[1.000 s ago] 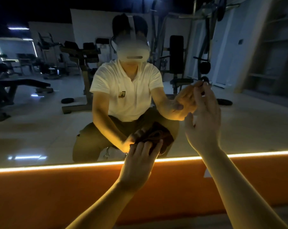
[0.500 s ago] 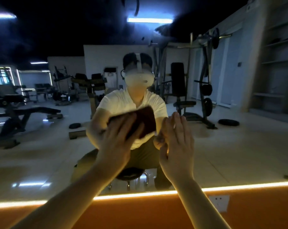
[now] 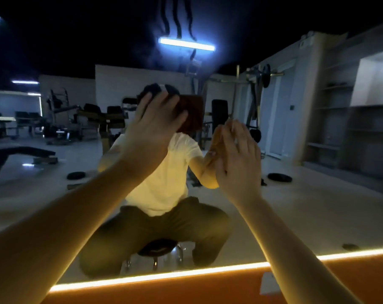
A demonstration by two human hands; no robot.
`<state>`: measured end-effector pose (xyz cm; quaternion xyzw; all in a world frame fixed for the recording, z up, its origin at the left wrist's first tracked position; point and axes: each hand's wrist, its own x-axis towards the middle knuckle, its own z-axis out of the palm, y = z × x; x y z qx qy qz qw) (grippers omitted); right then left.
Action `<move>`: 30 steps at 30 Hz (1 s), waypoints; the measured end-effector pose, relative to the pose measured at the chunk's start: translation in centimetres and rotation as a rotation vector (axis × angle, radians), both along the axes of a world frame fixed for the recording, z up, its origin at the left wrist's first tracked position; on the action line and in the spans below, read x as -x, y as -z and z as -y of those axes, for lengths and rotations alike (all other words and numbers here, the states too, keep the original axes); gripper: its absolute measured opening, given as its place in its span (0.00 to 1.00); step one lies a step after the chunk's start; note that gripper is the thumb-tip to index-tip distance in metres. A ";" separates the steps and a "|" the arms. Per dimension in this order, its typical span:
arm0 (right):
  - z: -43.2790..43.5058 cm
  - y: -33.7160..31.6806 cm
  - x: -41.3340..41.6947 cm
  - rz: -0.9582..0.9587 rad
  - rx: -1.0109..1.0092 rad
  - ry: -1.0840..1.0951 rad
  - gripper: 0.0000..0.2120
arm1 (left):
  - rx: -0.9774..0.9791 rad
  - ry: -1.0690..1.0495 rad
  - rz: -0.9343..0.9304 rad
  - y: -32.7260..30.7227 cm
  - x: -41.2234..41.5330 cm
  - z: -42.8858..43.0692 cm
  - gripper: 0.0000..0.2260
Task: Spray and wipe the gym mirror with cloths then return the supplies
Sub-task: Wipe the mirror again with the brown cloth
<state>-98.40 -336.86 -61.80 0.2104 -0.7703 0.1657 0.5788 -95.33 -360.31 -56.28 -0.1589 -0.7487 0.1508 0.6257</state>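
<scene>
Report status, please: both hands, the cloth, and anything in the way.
Left hand open, pressing cloth flat on mirror. Right hand open, empty, palm toward mirror beside it. Nothing seen blocking the wipe.

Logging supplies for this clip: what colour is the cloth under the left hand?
Dark reddish-brown cloth, plain as far as visible; the head view shows it.

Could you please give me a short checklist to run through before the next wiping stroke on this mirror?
1. Cloth pressed to the mirror under the left hand: ok.
2. Left hand flat on the cloth, fingers spread: ok.
3. Right hand kept off the glass: not ok; its bare fingertips appear to touch and may leave prints.
4. Glass wet enough to wipe: cannot tell in this dim light.
5. Spray bottle within reach: cannot tell, not in view.
</scene>
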 end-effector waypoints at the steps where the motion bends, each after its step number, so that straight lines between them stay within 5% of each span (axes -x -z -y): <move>1: 0.0 -1.9 0.0 -0.001 -0.012 0.024 0.29 | -0.055 0.007 -0.023 -1.2 0.1 -0.1 0.28; 9: 0.5 -7.8 -0.5 0.256 -0.076 0.133 0.33 | 0.107 0.080 0.229 4.8 -0.8 0.4 0.22; 13: -0.1 -7.6 -0.2 0.227 -0.093 0.096 0.37 | 0.252 0.041 0.094 0.8 0.1 1.2 0.27; 20: -0.5 -7.4 0.5 0.052 -0.048 0.055 0.30 | -0.130 -0.039 -0.205 -17.6 0.4 -2.1 0.21; 23: -0.7 -7.9 0.9 -0.009 -0.016 0.041 0.27 | -0.260 0.039 -0.190 -18.0 1.5 -2.9 0.21; 25: -0.6 -9.4 0.8 -0.060 0.038 0.001 0.26 | -0.176 0.119 -0.167 -14.3 1.7 -3.0 0.22; 30: -0.7 -15.2 0.7 -0.122 0.040 -0.032 0.27 | 0.383 0.107 0.012 -8.0 0.6 -0.4 0.24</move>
